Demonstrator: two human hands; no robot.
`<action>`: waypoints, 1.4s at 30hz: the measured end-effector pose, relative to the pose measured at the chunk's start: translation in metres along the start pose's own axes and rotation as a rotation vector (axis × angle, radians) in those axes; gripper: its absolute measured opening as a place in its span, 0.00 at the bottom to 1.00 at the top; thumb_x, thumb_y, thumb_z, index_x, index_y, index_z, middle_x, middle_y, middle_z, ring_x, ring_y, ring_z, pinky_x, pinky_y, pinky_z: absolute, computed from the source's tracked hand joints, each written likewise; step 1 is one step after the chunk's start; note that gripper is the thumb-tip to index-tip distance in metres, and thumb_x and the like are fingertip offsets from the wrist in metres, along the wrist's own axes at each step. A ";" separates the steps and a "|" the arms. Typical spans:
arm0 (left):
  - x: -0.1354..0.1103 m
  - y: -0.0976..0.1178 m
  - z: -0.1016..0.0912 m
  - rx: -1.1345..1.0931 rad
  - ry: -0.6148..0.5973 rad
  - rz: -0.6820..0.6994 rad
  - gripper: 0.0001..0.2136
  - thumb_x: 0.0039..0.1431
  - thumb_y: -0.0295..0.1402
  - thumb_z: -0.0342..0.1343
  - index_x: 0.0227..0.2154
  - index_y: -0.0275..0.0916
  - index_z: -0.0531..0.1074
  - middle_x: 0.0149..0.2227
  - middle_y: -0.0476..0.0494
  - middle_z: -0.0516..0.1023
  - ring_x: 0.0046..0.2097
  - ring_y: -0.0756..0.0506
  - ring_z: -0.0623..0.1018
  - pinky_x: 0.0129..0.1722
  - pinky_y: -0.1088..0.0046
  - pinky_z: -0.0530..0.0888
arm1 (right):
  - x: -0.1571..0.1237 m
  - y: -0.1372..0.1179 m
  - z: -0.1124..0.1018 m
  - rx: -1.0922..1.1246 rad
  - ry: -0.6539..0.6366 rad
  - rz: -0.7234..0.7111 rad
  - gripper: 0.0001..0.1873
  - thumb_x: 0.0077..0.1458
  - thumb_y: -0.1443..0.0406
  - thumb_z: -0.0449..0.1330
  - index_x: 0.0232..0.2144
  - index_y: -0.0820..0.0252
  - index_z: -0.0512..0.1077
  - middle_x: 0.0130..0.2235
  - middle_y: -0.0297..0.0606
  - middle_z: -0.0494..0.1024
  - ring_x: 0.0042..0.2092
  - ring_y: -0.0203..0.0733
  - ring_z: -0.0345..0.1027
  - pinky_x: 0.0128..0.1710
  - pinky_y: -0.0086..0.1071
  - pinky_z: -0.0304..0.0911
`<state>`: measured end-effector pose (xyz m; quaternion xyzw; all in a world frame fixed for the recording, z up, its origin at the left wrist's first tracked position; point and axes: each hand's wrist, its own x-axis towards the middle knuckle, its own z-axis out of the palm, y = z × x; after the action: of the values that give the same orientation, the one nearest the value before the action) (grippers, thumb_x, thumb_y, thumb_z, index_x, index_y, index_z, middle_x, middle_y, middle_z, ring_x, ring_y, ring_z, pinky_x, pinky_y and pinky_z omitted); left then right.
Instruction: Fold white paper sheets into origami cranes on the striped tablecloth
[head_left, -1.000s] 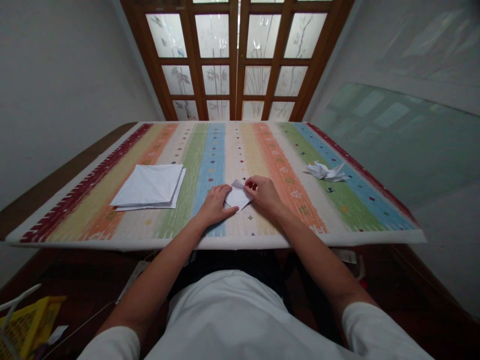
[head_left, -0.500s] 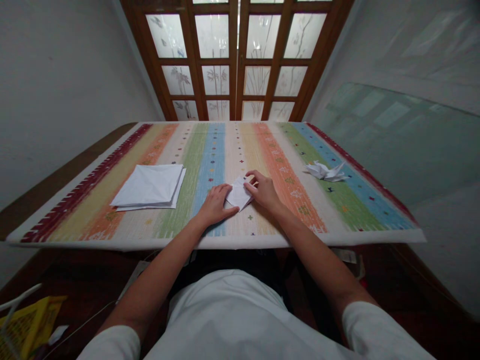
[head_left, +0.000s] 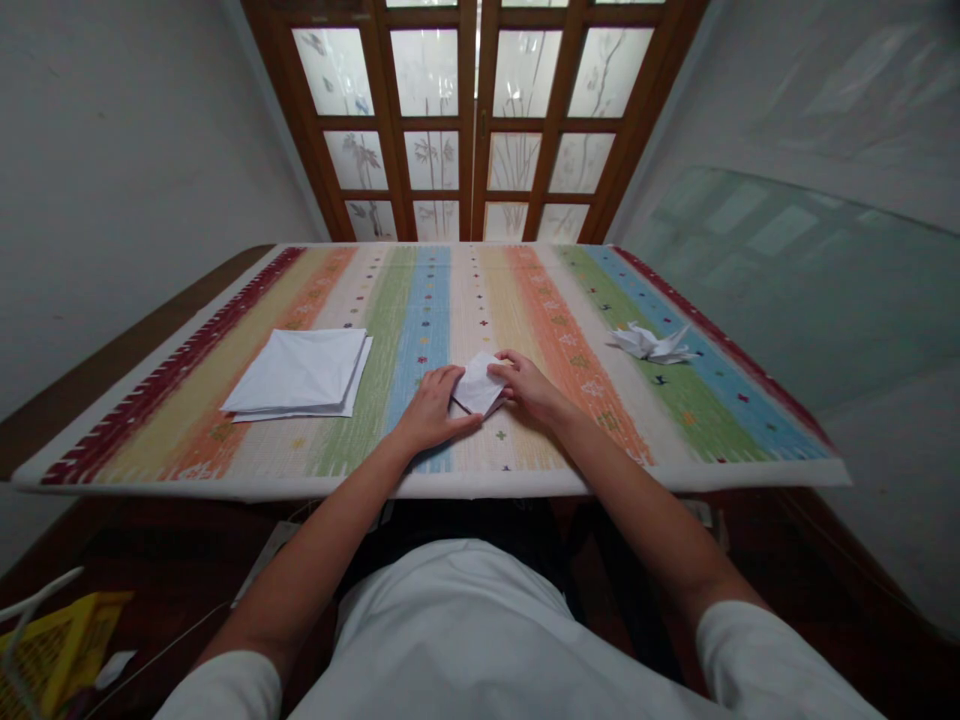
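Observation:
A small folded piece of white paper lies on the striped cloth in front of me. My left hand rests on its left edge with fingers flat, pressing it down. My right hand pinches the paper's right flap between thumb and fingers and lifts it a little off the cloth.
A stack of white paper sheets lies to the left. A folded white paper figure sits to the right on the blue stripe. A yellow basket stands on the floor at lower left. Wooden glazed doors close the far end.
My right hand has shifted slightly toward me and raised the paper's right flap. The left hand has stayed on the paper's left edge.

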<state>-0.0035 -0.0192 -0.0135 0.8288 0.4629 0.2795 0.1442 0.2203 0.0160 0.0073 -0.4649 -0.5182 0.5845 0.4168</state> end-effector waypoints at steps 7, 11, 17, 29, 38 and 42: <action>-0.001 -0.001 0.001 0.004 -0.011 0.009 0.39 0.58 0.46 0.74 0.68 0.42 0.65 0.69 0.30 0.71 0.70 0.28 0.71 0.73 0.42 0.68 | -0.006 -0.003 -0.005 0.011 -0.171 -0.054 0.28 0.48 0.49 0.77 0.42 0.53 0.71 0.37 0.34 0.79 0.37 0.42 0.76 0.38 0.33 0.75; 0.000 -0.001 0.003 0.000 0.017 0.005 0.37 0.63 0.48 0.71 0.68 0.40 0.65 0.68 0.29 0.72 0.70 0.29 0.72 0.73 0.42 0.68 | -0.009 0.002 -0.005 -0.034 -0.257 -0.076 0.50 0.40 0.63 0.81 0.65 0.49 0.67 0.42 0.34 0.83 0.43 0.45 0.79 0.42 0.36 0.77; 0.001 -0.004 0.004 -0.024 0.036 0.031 0.38 0.63 0.52 0.71 0.68 0.39 0.65 0.67 0.28 0.73 0.69 0.29 0.73 0.72 0.41 0.68 | 0.003 0.018 0.000 0.046 -0.289 -0.194 0.52 0.46 0.67 0.77 0.70 0.47 0.64 0.46 0.36 0.85 0.45 0.45 0.79 0.42 0.34 0.77; 0.002 -0.009 0.010 -0.035 0.086 0.000 0.26 0.69 0.42 0.65 0.64 0.39 0.68 0.64 0.30 0.76 0.66 0.31 0.74 0.69 0.44 0.70 | -0.002 0.022 -0.009 -0.216 -0.380 -0.339 0.55 0.47 0.66 0.79 0.74 0.41 0.63 0.51 0.38 0.81 0.46 0.44 0.77 0.46 0.38 0.77; 0.005 -0.004 0.008 -0.028 0.106 0.027 0.18 0.74 0.38 0.58 0.62 0.39 0.71 0.59 0.32 0.79 0.62 0.33 0.76 0.66 0.47 0.72 | 0.001 0.018 0.001 -0.363 -0.163 -0.533 0.24 0.59 0.64 0.70 0.57 0.50 0.74 0.48 0.42 0.84 0.46 0.47 0.81 0.46 0.41 0.79; 0.005 -0.001 0.006 0.005 0.094 0.020 0.18 0.72 0.32 0.55 0.63 0.38 0.71 0.59 0.31 0.79 0.62 0.33 0.75 0.67 0.46 0.72 | 0.000 0.014 0.007 -0.462 -0.049 -0.636 0.15 0.59 0.64 0.69 0.48 0.53 0.75 0.45 0.42 0.83 0.44 0.47 0.79 0.45 0.42 0.77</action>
<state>0.0016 -0.0141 -0.0173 0.8197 0.4613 0.3184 0.1177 0.2138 0.0125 -0.0066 -0.3486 -0.7639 0.3051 0.4492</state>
